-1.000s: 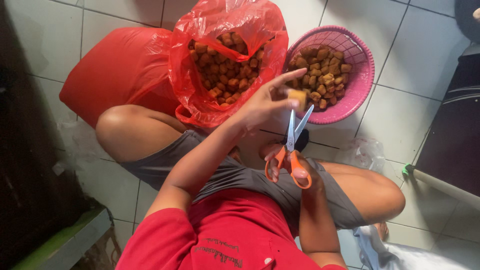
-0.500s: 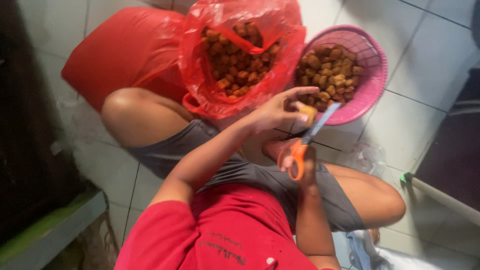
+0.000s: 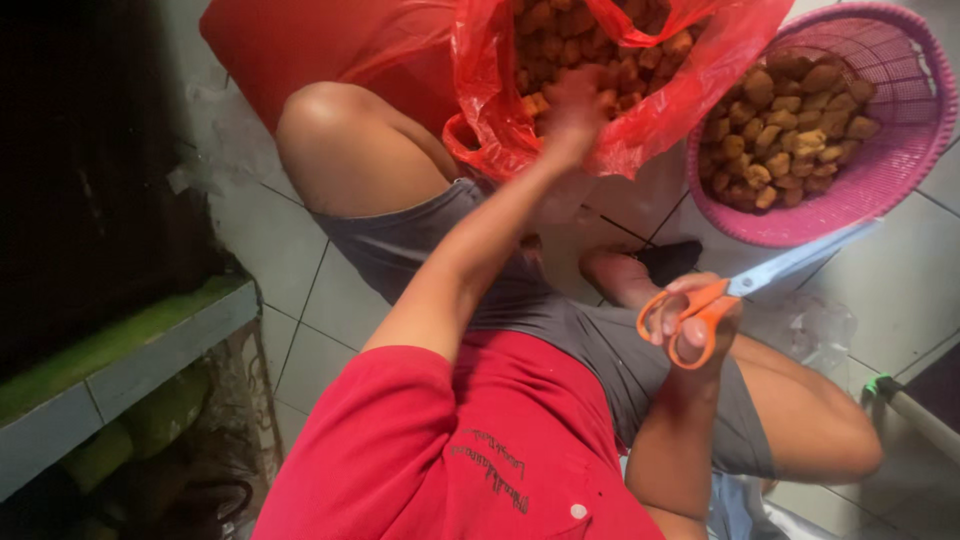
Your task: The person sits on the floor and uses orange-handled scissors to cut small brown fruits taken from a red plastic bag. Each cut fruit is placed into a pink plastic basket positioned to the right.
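1. Left hand (image 3: 575, 105): extended at the mouth of the red plastic bag (image 3: 640, 120), over the brown pieces (image 3: 590, 50) inside. The hand is motion-blurred; whether its fingers are closed on a piece or loose cannot be told.
2. Right hand (image 3: 695, 320): clenched around the orange handles of the scissors (image 3: 745, 285), fingers through the loops. The pale blades lie together and point up and right, toward the basket.
3. Pink plastic basket (image 3: 900, 160): on the tiled floor (image 3: 900, 290) right of the bag, holding more brown pieces. The blade tip lies just beside its lower rim.
4. The bag rests against a red sack (image 3: 300, 50), beside the person's left knee (image 3: 330, 130).
5. The person sits on the floor in grey shorts and a red shirt.
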